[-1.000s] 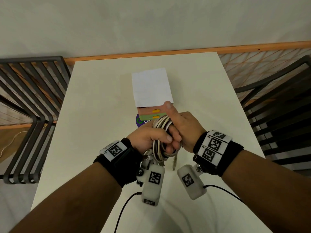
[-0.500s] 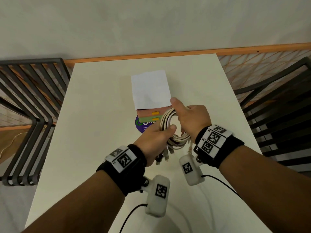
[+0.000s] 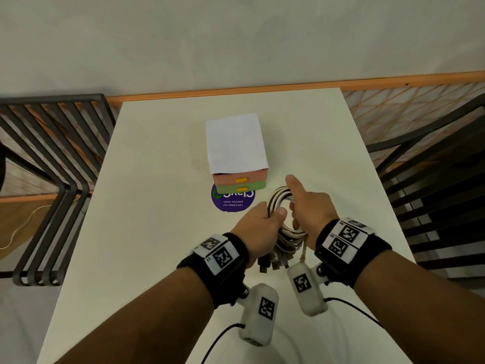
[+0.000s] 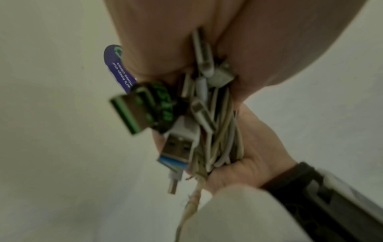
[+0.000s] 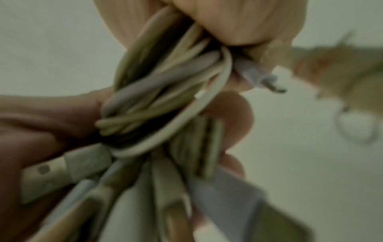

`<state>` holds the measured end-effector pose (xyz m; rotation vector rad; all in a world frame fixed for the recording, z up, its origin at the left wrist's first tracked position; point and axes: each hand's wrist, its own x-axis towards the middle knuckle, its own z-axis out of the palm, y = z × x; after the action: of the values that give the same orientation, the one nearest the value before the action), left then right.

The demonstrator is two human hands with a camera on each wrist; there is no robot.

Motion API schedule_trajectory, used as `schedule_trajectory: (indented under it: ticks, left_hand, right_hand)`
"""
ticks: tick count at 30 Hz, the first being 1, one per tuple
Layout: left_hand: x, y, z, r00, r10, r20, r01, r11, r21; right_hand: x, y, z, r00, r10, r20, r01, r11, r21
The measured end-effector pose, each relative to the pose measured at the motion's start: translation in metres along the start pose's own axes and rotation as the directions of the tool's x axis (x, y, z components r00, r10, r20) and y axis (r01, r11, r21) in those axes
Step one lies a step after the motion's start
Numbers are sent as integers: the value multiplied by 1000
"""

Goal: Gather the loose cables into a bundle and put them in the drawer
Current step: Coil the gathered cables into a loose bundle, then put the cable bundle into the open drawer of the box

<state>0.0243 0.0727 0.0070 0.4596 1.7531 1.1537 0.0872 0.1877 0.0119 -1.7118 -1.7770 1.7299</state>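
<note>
White and off-white cables (image 3: pixel 284 222), coiled into one bundle, are being held above the table (image 3: pixel 147 206), near its right edge and about halfway along it. The left hand (image 3: pixel 258 228) is gripping the coil's left side with thumb pressed over the strands, while the right hand (image 3: pixel 311 214) is curling its fingers through the loop, thumb raised; both seem to be keeping the loops from springing apart. Plug ends, among them a green-tipped connector (image 4: pixel 132 114) and a blue-tongued one (image 4: pixel 176 150), are hanging loose beneath the grip, and one frayed lead (image 4: pixel 192 201) is trailing lower. These could snag on a drawer rim.

Beside the bundle, towards the table's far edge, a small drawer unit (image 3: pixel 237 151) is standing on a purple sticker (image 3: pixel 232 203); its pink drawer (image 3: pixel 240 178) and green drawer (image 3: pixel 241 189) are both looking closed. One hand will probably have to release to pull a yellow handle before the bundle can go in.
</note>
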Motion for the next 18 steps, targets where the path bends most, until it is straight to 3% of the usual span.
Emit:
schedule_trajectory:
  ticks: [3,9,12,15,18]
  left_hand:
    - [-3,0,16,1000,17,2,-17,1000,15]
    - [-6,-3,17,990,-77,121,116,928,-354]
    - [3,-11,12,982,-186,-16,156,864,-479]
    - [15,-20,4,940,-290,-179,187,878,-440]
    - [33,-33,-11,898,-355,-258,215,869,-446]
  right_hand:
    - [3,-1,-14,992,-109,-55,106,993,-53]
    - [5,-5,-44,922,-377,-88,374,926,-47]
    - [3,-8,-54,892,-446,-68,443,894,-64]
    - [1,-10,-62,878,-475,-62,468,879,-92]
    - [1,-13,-68,869,-484,-99,473,873,-120]
